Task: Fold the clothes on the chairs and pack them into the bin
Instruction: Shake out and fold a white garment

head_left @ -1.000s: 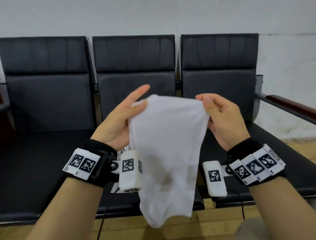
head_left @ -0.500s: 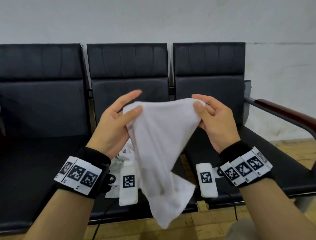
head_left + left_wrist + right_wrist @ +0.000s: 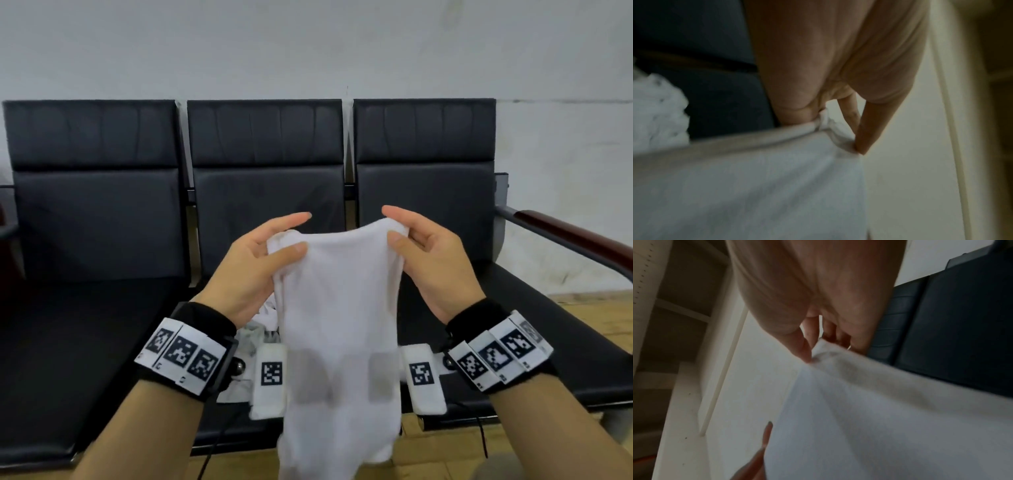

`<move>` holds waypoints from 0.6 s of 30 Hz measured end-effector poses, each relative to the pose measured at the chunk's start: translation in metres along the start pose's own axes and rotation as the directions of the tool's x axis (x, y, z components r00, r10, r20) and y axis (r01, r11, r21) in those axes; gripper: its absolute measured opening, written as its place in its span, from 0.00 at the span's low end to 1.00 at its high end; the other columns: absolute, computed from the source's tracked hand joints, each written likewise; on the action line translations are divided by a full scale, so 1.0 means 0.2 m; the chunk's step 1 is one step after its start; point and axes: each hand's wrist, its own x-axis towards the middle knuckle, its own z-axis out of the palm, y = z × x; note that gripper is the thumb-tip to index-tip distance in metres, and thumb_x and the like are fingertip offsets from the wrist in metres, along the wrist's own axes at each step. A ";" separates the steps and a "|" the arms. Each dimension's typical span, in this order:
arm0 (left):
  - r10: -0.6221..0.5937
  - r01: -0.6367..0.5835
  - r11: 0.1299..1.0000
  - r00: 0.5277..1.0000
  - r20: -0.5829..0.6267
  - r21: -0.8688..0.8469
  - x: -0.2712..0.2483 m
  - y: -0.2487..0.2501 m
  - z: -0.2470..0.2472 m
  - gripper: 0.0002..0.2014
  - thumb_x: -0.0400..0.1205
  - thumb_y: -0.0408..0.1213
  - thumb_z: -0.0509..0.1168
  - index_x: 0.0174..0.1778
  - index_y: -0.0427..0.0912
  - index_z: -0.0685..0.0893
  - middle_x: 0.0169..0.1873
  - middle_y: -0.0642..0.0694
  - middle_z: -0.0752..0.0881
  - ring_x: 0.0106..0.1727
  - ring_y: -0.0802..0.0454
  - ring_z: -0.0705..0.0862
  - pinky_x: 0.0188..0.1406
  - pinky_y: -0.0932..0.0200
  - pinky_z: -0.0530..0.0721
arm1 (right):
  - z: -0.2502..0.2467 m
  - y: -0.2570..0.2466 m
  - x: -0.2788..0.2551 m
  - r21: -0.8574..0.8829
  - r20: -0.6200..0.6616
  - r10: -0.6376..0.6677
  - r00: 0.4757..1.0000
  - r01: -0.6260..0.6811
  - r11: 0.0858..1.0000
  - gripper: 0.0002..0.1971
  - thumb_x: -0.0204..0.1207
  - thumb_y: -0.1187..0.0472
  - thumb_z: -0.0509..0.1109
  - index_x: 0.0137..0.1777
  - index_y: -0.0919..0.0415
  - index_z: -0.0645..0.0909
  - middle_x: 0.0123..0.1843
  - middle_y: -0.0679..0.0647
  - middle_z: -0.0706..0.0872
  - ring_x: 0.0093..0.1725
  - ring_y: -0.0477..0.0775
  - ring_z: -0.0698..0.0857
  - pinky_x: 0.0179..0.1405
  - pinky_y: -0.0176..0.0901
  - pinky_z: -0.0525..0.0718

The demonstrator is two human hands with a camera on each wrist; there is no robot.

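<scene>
Three black chairs [image 3: 263, 192] stand in a row against a pale wall. Before the middle one, the left hand [image 3: 250, 270] pinches one top corner of a white garment [image 3: 339, 325], the right hand [image 3: 435, 263] pinches the other; it hangs down between the wrists. More white clothes [image 3: 253, 339] lie on the seat behind.

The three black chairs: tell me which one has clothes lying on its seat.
The middle chair. A crumpled white pile of clothes lies on its seat, behind the left hand. What shows of the other two seats is bare black.
</scene>
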 end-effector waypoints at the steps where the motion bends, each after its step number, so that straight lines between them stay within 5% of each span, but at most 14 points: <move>1: -0.019 0.019 0.999 1.000 -0.024 -0.028 0.00 -0.01 0.00 0.20 0.86 0.28 0.68 0.73 0.48 0.86 0.61 0.38 0.92 0.60 0.44 0.91 0.55 0.55 0.91 | 0.00 0.00 0.00 -0.021 0.005 0.004 1.000 -0.004 1.000 0.19 0.86 0.64 0.70 0.74 0.50 0.83 0.67 0.47 0.90 0.68 0.49 0.88 0.71 0.59 0.85; 5: -0.257 0.255 0.923 0.966 0.032 -0.288 0.00 -0.05 -0.02 0.21 0.85 0.36 0.66 0.77 0.48 0.81 0.67 0.44 0.90 0.67 0.47 0.89 0.66 0.48 0.85 | 0.00 -0.02 0.00 0.004 -0.045 -0.015 0.999 0.015 1.000 0.19 0.85 0.64 0.71 0.73 0.49 0.84 0.67 0.47 0.90 0.68 0.48 0.87 0.71 0.59 0.85; 8: -0.369 0.408 0.889 0.907 0.202 -0.206 -0.01 -0.12 -0.01 0.24 0.87 0.39 0.66 0.81 0.48 0.78 0.74 0.45 0.85 0.76 0.45 0.83 0.74 0.46 0.79 | 0.02 -0.03 -0.02 0.038 -0.067 -0.027 0.997 0.029 0.999 0.17 0.85 0.64 0.71 0.71 0.48 0.85 0.65 0.44 0.91 0.66 0.45 0.89 0.69 0.54 0.87; 11: -0.368 0.434 0.885 0.874 0.319 -0.168 0.00 -0.16 0.01 0.24 0.91 0.41 0.62 0.85 0.49 0.73 0.80 0.46 0.79 0.82 0.44 0.76 0.78 0.45 0.77 | 0.03 -0.03 -0.02 0.028 -0.055 -0.021 0.998 0.023 0.999 0.19 0.85 0.62 0.71 0.73 0.46 0.83 0.66 0.41 0.90 0.66 0.43 0.88 0.67 0.49 0.87; 15: -0.393 0.457 0.875 0.863 0.318 -0.159 0.00 -0.15 0.03 0.19 0.90 0.42 0.61 0.77 0.50 0.83 0.72 0.48 0.86 0.74 0.48 0.84 0.71 0.49 0.85 | 0.02 -0.03 -0.03 0.025 -0.059 -0.028 0.998 0.030 0.999 0.21 0.85 0.64 0.71 0.76 0.47 0.81 0.65 0.35 0.89 0.66 0.37 0.87 0.61 0.35 0.87; 18: -0.311 0.330 0.936 0.938 0.151 -0.126 0.03 -0.16 0.00 0.20 0.88 0.36 0.65 0.77 0.49 0.82 0.71 0.44 0.87 0.72 0.46 0.85 0.76 0.42 0.80 | 0.00 -0.01 -0.02 -0.047 -0.046 -0.019 0.999 0.017 0.999 0.23 0.86 0.63 0.71 0.78 0.47 0.80 0.70 0.37 0.86 0.69 0.37 0.85 0.65 0.36 0.85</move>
